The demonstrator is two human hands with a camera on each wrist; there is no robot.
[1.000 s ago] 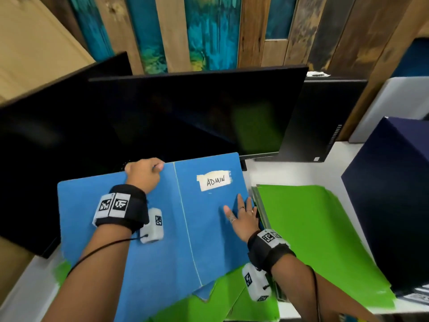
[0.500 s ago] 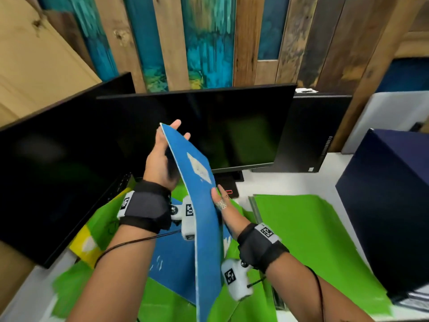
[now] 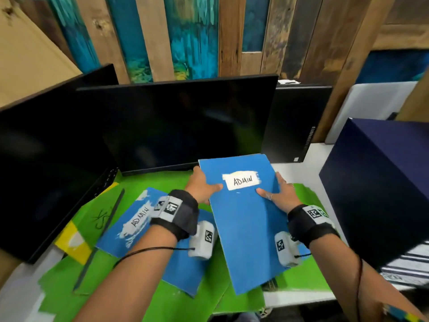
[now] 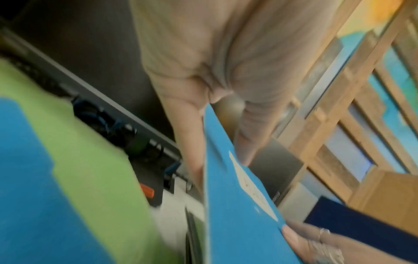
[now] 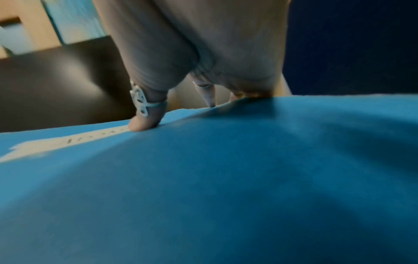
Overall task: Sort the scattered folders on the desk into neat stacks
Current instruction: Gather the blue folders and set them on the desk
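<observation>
Now both hands (image 3: 202,187) (image 3: 282,194) pinching blue folder (image 3: 248,224), lengthwise away, label upright.

Both forearms are bare, with no sleeves. The left hand (image 3: 201,185) has a wide black wrist band (image 3: 178,213) behind it, carrying a white plate printed with black square code marks. Just below that band hangs a small white camera block (image 3: 202,240) with another black code mark, and a thin black cable (image 3: 144,251) runs from it back along the forearm. The right hand (image 3: 282,192) wears the same kit: a black band (image 3: 310,225) with a white coded plate, a white block (image 3: 286,248) under it, and a black cable (image 3: 359,275) down the forearm. This hand carries rings; a pale, ornate one (image 5: 140,100) sits on the thumb.
</observation>
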